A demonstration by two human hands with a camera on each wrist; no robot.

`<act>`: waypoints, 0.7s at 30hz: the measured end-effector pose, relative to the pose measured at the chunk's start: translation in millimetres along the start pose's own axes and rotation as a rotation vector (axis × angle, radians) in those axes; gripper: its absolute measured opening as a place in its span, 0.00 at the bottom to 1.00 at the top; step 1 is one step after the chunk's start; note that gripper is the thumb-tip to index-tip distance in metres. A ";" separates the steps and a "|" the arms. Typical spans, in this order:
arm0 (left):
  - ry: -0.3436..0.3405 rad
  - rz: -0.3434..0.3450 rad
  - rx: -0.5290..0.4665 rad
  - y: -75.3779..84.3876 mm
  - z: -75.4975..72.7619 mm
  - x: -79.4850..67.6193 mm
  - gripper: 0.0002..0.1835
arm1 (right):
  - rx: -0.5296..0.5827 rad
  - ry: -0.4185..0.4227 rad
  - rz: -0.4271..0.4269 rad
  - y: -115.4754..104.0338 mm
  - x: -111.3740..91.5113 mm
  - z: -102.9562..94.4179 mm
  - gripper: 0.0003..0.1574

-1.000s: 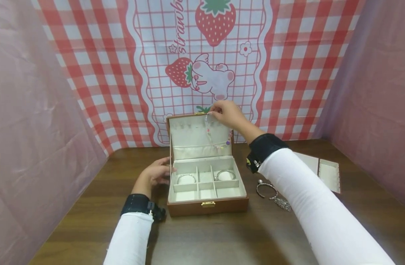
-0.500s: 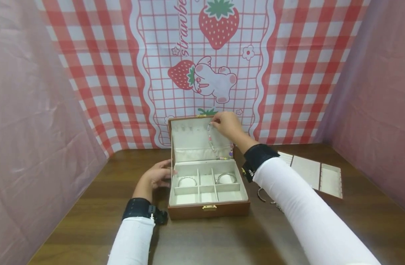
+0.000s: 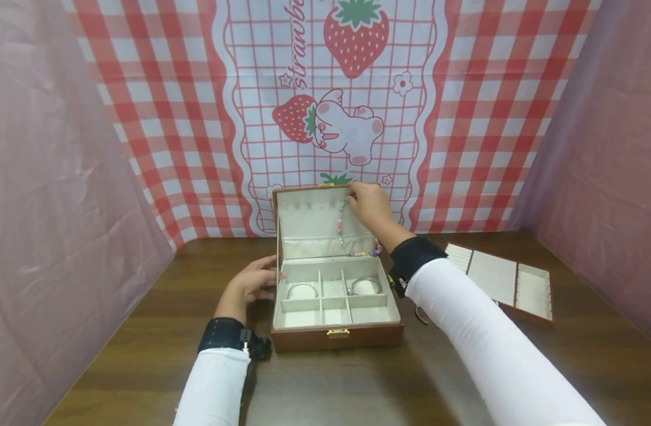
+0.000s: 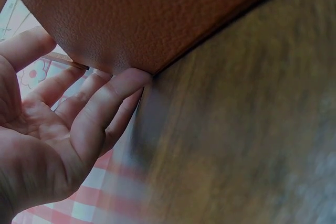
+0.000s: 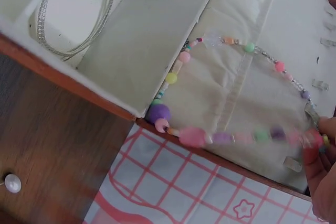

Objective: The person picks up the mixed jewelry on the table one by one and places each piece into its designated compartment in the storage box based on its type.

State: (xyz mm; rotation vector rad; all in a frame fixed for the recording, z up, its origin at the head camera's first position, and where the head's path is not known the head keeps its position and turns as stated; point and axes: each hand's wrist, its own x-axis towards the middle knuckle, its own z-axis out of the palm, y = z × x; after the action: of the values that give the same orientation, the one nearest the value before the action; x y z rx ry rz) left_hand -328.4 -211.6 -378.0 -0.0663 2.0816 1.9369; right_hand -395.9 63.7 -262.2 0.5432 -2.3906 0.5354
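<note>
A brown jewelry box [image 3: 336,341] stands with its lid upright and its cream compartments showing. My left hand [image 3: 251,280] touches its left side near the back corner, fingers loosely bent and apart in the left wrist view. At the lid's upper right corner, my right hand [image 3: 369,204] pinches a pastel beaded necklace [image 5: 160,113]. The necklace hangs as a loop before the lid lining, its lower beads near the lid's foot. Small clear hooks [image 5: 320,84] line the lid's top; fingers partly hide the nearest ones. Silver bangles [image 3: 352,289] lie in the back left and back right compartments.
A separate cream-lined tray [image 3: 493,278] lies on the table at the right. Near the box, an open bangle [image 3: 422,317] is mostly covered by my right sleeve [image 3: 480,319]. A red checked strawberry cloth [image 3: 325,77] hangs behind.
My right hand has come down and slightly right, bringing the necklace closer to the lid's upper right corner. The left hand keeps its place at the box's side.
</note>
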 end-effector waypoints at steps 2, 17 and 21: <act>-0.002 0.000 0.000 -0.5 -0.1 0.3 0.41 | -0.023 -0.006 -0.016 0.9 -1.5 -0.4 0.06; 0.002 0.006 -0.012 -3.3 0.9 2.9 0.40 | -0.052 -0.167 0.033 12.0 -20.5 3.4 0.09; 0.011 0.003 -0.009 -2.8 0.6 1.3 0.40 | -0.051 -0.260 0.056 10.3 -21.7 0.5 0.08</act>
State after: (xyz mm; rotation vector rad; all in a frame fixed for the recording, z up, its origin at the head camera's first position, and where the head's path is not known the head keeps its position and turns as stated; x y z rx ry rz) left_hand -328.9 -211.1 -381.1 -0.0765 2.0806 1.9523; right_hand -385.6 77.4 -279.0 0.5531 -2.6654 0.4492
